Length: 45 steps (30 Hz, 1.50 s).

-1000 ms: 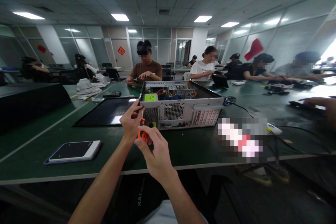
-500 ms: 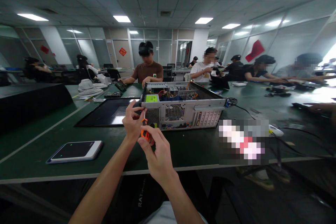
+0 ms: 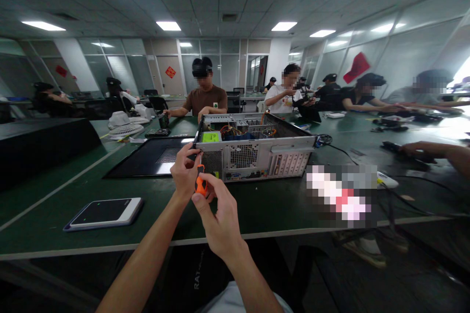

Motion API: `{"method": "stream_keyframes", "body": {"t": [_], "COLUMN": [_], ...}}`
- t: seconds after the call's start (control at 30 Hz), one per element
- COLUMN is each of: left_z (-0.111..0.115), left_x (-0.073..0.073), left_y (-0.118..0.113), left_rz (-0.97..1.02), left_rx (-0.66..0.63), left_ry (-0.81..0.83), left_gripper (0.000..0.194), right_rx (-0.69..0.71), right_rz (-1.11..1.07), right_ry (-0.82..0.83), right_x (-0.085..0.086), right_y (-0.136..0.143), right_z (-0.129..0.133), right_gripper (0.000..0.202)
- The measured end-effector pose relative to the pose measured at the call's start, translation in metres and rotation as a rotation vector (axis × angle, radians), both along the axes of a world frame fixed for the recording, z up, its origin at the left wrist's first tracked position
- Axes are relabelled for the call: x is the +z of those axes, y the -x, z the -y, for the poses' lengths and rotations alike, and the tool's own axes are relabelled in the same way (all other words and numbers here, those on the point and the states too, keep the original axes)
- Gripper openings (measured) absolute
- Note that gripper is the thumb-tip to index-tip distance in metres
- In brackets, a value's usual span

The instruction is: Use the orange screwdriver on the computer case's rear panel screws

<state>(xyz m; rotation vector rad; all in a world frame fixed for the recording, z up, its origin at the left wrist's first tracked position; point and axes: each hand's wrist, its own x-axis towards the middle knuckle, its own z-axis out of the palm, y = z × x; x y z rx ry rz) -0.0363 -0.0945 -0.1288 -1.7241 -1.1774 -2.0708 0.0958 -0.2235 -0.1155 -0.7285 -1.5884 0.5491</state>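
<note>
An open computer case (image 3: 253, 159) lies on its side, its rear panel with vents and ports facing me. My right hand (image 3: 220, 205) grips an orange-and-black screwdriver (image 3: 201, 186) by the handle. The thin shaft points up and away, its tip against the left upper corner of the rear panel. My left hand (image 3: 184, 171) is at that same corner, finger and thumb pinched close around the tip. Whether a screw sits between them is too small to tell. Inside the case are a bright green label (image 3: 211, 137) and coloured wires (image 3: 231, 130).
A black side panel (image 3: 147, 156) lies flat left of the case. Nearer on the green table (image 3: 161, 220) is a white-edged flat device (image 3: 106, 212). White fans (image 3: 125, 129) stand behind. A cable (image 3: 341, 155) runs right. Across the table, a co-worker in brown (image 3: 205, 100) holds a circuit board (image 3: 163, 120).
The screwdriver's handle has turned in my right hand, showing a different side. My left hand stays at the corner. The co-worker's circuit board is tilted more upright, and another person's arm reaches in at right.
</note>
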Motion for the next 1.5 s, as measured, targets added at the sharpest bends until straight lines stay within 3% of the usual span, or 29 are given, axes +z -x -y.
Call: {"method": "stream_keyframes", "body": {"t": [0.1,0.23,0.57,0.77,0.97,1.13,1.5], "left_z": [0.002,0.002,-0.012,-0.01,-0.009,-0.01,0.002], "left_x": [0.002,0.003,-0.013,-0.011,-0.012,-0.013,0.005], "left_y": [-0.002,-0.002,0.005,0.005,0.006,0.006,0.005], "left_rz": [0.005,0.006,-0.019,-0.018,-0.013,-0.042,0.025], "left_rx": [-0.002,0.006,0.013,0.02,-0.023,-0.02,0.031], "left_ry": [0.007,0.002,-0.028,0.025,0.037,0.006,0.02], "left_gripper": [0.037,0.037,0.04,0.04,0.04,0.038,0.029], "right_rx": [-0.053,0.0,0.032,0.047,0.068,-0.001,0.029], "right_rz": [-0.028,-0.031,-0.099,-0.1,-0.091,-0.114,-0.075], "right_ry": [-0.061,-0.138,-0.177,-0.124,-0.098,-0.103,-0.146], "right_x": [0.0,0.005,0.03,0.024,0.019,0.016,0.015], "right_y": [-0.001,-0.001,0.011,0.013,0.01,0.012,0.006], "right_z": [0.0,-0.003,-0.007,-0.001,-0.001,-0.003,-0.003], "right_gripper": [0.034,0.024,0.014,0.015,0.029,0.02,0.027]}}
